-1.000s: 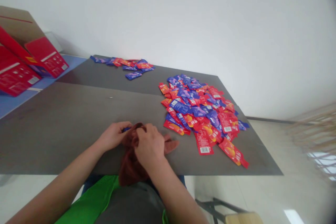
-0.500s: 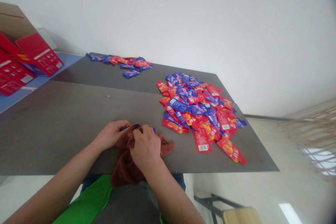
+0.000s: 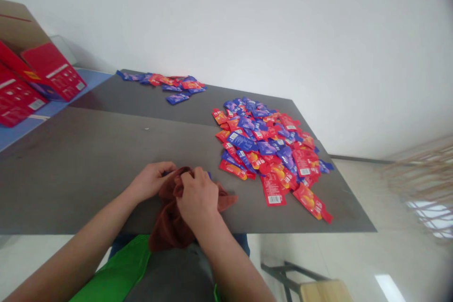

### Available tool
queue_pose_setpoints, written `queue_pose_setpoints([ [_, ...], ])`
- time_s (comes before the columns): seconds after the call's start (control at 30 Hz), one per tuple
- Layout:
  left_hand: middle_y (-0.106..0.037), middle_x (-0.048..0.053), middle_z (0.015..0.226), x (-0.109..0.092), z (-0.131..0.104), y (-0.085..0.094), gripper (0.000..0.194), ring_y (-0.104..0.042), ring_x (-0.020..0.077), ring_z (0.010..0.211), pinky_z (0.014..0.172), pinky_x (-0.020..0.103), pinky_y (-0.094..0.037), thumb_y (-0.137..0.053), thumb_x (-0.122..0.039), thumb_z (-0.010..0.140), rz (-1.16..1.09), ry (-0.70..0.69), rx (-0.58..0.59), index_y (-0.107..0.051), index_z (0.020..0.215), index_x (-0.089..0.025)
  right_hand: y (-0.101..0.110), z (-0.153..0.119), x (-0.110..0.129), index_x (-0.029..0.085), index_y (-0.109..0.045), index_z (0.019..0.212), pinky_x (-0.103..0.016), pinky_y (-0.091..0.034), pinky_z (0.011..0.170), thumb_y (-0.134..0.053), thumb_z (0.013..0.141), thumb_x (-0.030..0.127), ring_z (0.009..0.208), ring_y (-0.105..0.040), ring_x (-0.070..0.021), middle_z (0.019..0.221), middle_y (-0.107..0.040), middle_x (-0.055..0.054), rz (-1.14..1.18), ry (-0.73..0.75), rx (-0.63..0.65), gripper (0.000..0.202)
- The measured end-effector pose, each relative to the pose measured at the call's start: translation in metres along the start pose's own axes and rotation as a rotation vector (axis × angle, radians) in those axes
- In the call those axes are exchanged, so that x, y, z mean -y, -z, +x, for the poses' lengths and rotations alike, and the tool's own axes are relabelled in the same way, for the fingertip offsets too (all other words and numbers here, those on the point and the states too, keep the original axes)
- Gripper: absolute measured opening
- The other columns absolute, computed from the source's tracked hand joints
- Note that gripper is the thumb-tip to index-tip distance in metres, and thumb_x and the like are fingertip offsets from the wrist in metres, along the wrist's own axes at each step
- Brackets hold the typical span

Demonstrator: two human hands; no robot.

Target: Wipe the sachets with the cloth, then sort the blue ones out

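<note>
Our right grip (image 3: 198, 194) clutches a brown cloth (image 3: 170, 227).
The cloth droops toward seven o'clock; our left grip (image 3: 149, 182) touches its ten-o'clock edge, whether closed we cannot tell.

Fingers (image 3: 198, 178) on brown cloth (image 3: 171, 226) (sachets (image 3: 269, 147) nearby)

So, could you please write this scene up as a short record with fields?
Left hand: at the left side of the brown cloth; exact grip unclear
Right hand: fingers curled into the cloth
Cloth: crumpled, reaching past the near edge of the table
Large pile: red and blue sachets, right of the hands
Small pile: similar sachets, far side
Boxes: red, at left
</note>
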State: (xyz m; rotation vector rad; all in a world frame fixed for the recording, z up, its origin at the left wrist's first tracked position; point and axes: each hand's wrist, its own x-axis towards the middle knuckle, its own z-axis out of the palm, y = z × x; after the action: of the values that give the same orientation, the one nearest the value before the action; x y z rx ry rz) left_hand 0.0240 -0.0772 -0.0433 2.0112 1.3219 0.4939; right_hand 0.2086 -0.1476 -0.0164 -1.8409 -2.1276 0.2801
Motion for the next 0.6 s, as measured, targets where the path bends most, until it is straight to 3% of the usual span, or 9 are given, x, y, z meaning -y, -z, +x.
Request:
queue_pose_setpoints([
  [0.07, -0.069, 0.000, 0.073, 0.001, 0.000, -0.001, 0.042, -0.063, 0.0178, 0.073, 0.066, 0.025, -0.045, -0.051, -0.054, 0.094, 0.027, -0.016, -0.008, -0.068, 0.077, -0.020, -0.005, 0.001, -0.005, 0.026, -0.066, 0.101, -0.030, -0.047, 0.069, -0.061, 0.094, 0.035, 0.094, -0.061, -0.0227, 0.107, -0.061, -0.006, -0.016, -0.066, 0.014, 0.012],
  [0.2, -0.066, -0.001, 0.072, 0.004, -0.001, -0.003, 0.039, -0.062, 0.0169, 0.072, 0.066, 0.025, -0.044, -0.051, -0.051, 0.095, 0.061, -0.036, -0.013, -0.067, 0.077, -0.020, -0.003, -0.004, -0.044, 0.023, -0.067, 0.101, -0.029, -0.044, 0.067, -0.054, 0.100, 0.034, 0.091, -0.062, -0.0226, 0.104, -0.062, -0.008, -0.107, -0.290, -0.020, 0.017],
  [0.3, -0.066, -0.001, 0.072, 0.003, -0.002, -0.003, 0.038, -0.061, 0.0166, 0.070, 0.065, 0.025, -0.043, -0.052, -0.050, 0.095, 0.072, -0.025, -0.018, -0.068, 0.078, -0.020, 0.002, -0.024, -0.065, 0.025, -0.068, 0.099, -0.028, -0.041, 0.067, -0.053, 0.101, 0.034, 0.090, -0.061, -0.0211, 0.103, -0.062, -0.006, -0.096, -0.280, -0.060, 0.017],
  [0.47, -0.065, -0.001, 0.071, 0.000, 0.000, 0.001, 0.037, -0.060, 0.0170, 0.070, 0.066, 0.025, -0.043, -0.052, -0.049, 0.095, 0.112, -0.029, 0.018, -0.067, 0.077, -0.020, 0.002, -0.060, -0.067, 0.028, -0.068, 0.100, -0.026, -0.037, 0.068, -0.058, 0.099, 0.031, 0.087, -0.061, -0.0182, 0.101, -0.063, -0.003, -0.015, -0.310, -0.128, 0.010],
  [0.6, -0.067, 0.000, 0.079, -0.002, 0.004, 0.019, 0.033, -0.063, 0.0175, 0.075, 0.070, 0.025, -0.045, -0.052, -0.046, 0.095, 0.157, -0.056, 0.186, -0.069, 0.086, -0.020, 0.003, -0.063, -0.067, 0.027, -0.068, 0.099, -0.026, -0.036, 0.067, -0.059, 0.098, 0.031, 0.085, -0.060, -0.0174, 0.100, -0.063, -0.002, 0.016, -0.301, -0.143, 0.010],
])
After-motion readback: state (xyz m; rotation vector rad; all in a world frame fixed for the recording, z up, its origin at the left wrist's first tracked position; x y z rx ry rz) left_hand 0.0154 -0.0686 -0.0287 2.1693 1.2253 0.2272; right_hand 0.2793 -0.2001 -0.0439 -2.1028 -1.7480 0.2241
